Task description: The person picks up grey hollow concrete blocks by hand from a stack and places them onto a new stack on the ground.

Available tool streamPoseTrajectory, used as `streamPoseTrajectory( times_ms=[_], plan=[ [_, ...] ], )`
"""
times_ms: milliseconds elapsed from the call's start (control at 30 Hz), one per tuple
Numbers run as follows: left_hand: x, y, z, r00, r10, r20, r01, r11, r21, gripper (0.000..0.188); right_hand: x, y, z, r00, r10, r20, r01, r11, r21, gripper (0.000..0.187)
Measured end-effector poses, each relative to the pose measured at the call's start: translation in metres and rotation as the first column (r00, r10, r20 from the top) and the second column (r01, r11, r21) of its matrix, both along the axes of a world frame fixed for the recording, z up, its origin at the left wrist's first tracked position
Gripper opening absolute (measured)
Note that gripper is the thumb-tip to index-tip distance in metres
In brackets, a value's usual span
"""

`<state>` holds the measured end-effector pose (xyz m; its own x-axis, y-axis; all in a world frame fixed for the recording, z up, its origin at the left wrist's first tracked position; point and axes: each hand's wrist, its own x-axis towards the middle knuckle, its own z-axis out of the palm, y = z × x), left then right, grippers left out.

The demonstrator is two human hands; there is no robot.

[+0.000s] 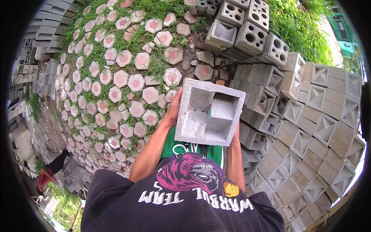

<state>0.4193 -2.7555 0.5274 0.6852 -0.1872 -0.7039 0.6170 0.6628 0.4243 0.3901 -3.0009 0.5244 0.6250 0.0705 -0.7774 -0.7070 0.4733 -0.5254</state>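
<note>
A square grey concrete vent block (221, 107) is held in front of my body, its open face with stepped inner hollows turned up toward me. My left hand (174, 110) presses on the block's left side, fingers along its outer wall. On the opposite side my right hand (237, 129) grips the block; most of its fingers are hidden behind the wall. Both forearms reach up from the lower edge. Just right of the block stand stacked vent blocks (266, 79) with triangular recesses.
Hexagonal pavers (120, 78) with reddish centres lie among grass at left and ahead. Blocks with round holes (251, 38) are stacked at the far right. A long wall of patterned blocks (319, 125) runs along the right. Another person (52, 172) is bent over at far left.
</note>
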Motion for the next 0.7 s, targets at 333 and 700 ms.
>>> streamPoseTrajectory(
  times_ms=[333,700],
  plan=[
    [0.059,0.094,0.05,0.853,0.471,0.224,-0.517,0.819,0.248,0.063,0.178,0.123,0.036,0.845,0.497,0.196,-0.515,0.855,0.052,0.076],
    [0.203,0.169,0.043,0.659,0.693,0.292,-0.751,0.623,0.217,0.065,0.395,0.233,0.035,0.525,0.745,0.411,-0.776,0.618,-0.127,0.072]
  ],
)
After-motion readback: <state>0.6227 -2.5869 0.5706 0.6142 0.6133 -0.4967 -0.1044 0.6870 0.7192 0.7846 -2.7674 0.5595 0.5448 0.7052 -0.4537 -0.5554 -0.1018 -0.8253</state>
